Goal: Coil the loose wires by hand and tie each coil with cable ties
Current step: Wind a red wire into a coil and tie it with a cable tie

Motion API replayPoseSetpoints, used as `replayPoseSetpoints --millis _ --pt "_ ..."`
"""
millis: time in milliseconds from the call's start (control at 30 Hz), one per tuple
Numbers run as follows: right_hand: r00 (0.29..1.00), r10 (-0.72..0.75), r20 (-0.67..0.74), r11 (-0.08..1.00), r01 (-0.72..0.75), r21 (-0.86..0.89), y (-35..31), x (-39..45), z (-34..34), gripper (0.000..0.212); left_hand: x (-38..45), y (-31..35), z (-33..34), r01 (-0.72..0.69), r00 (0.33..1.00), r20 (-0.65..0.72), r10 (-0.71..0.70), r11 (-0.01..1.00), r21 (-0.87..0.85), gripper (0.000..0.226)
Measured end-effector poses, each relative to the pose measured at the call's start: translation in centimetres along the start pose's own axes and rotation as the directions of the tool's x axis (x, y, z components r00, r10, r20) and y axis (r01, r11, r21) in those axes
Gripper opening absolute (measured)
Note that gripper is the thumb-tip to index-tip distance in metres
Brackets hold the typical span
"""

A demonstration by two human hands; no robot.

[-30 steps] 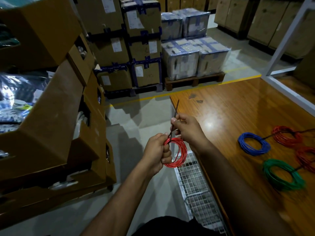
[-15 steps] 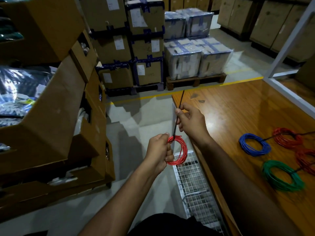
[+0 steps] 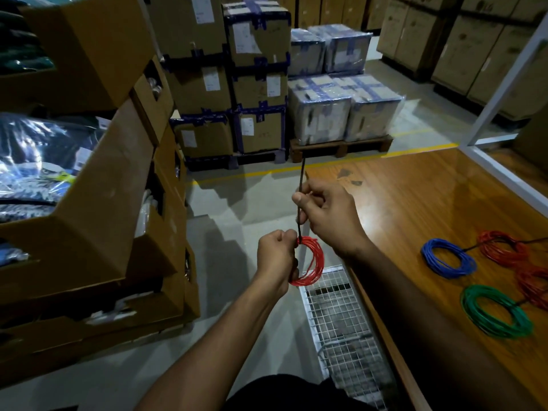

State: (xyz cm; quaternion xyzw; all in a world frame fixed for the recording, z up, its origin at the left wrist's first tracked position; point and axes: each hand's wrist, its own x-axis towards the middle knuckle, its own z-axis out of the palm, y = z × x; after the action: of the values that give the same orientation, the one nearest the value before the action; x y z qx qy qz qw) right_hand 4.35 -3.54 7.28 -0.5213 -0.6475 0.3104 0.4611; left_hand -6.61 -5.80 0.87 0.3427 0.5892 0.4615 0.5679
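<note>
My left hand grips a small red wire coil by its left side, held in the air beside the table's edge. A black cable tie is looped round the top of the coil and its tail runs straight up. My right hand pinches that tail just above the coil. On the wooden table to the right lie a blue coil, a green coil and two red coils, each with a black tie tail sticking out.
Open cardboard boxes with bagged goods are stacked close on my left. A wire mesh basket sits on the floor below the coil. Taped cartons and wrapped boxes on a pallet stand ahead. A white frame post rises at the right.
My right hand has moved up along the cable tie tail, away from the left hand. The tie's loop has drawn tighter on the red coil, and more tail stands above the coil.
</note>
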Motion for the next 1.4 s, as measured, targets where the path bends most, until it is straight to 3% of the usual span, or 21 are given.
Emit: replayPoseSetpoints --millis 133,233,367,500,600,700,800,933,1067,1267,1400 --pt "0.995 0.075 -0.059 0.994 -0.070 0.083 0.0 1.0 0.5 0.016 0.2 0.4 -0.6 0.078 0.996 0.047 -0.076 0.996 -0.036 0.026" --pt "0.991 0.073 -0.115 0.997 -0.075 -0.011 0.0 1.5 1.7 0.015 0.3 0.4 -1.1 0.095 0.995 0.041 -0.094 0.995 -0.019 0.030" --pt "0.995 -0.026 -0.092 0.995 0.017 -0.097 -2.0 -0.2 4.1 0.013 2.1 0.8 -2.8 0.057 0.998 -0.015 -0.057 0.998 0.001 0.032" --pt "0.999 0.019 -0.035 1.000 -0.018 0.026 -2.8 -0.7 4.2 0.012 3.0 1.4 -4.4 0.131 0.987 0.097 -0.130 0.991 -0.013 0.030" --pt "0.996 0.094 0.000 0.987 -0.094 0.131 -1.9 -0.9 3.3 0.014 3.3 1.6 -5.5 0.264 0.942 0.209 -0.264 0.964 0.027 0.030" --pt "0.974 0.220 -0.055 0.965 -0.209 0.157 0.0 -2.2 2.0 0.018 3.6 2.1 -6.0 0.390 0.860 0.348 -0.374 0.921 0.025 0.033" --pt "0.951 0.310 -0.006 0.945 -0.307 0.113 1.2 -4.9 1.1 0.022 3.6 2.4 -5.8 0.437 0.807 0.438 -0.395 0.899 0.007 0.037" --pt "0.919 0.389 0.062 0.911 -0.394 0.120 1.3 -9.6 0.5 0.025 2.7 1.7 -3.8 0.473 0.716 0.529 -0.456 0.874 0.113 0.038" --pt "0.897 0.419 -0.142 0.905 -0.399 0.150 1.8 -12.9 -2.1 0.018 0.3 1.3 -0.2 0.536 0.586 0.651 -0.482 0.834 0.135 0.038" --pt "0.814 0.442 -0.376 0.897 -0.389 0.212 4.2 -18.6 -8.7 0.016 -5.5 -0.5 7.1 0.467 0.566 0.742 -0.360 0.881 0.072 0.026" --pt "0.680 0.533 -0.503 0.846 -0.439 0.302 6.7 -23.1 -13.7 0.017 -9.9 -4.2 12.3 0.366 0.530 0.792 -0.303 0.924 0.109 0.019"
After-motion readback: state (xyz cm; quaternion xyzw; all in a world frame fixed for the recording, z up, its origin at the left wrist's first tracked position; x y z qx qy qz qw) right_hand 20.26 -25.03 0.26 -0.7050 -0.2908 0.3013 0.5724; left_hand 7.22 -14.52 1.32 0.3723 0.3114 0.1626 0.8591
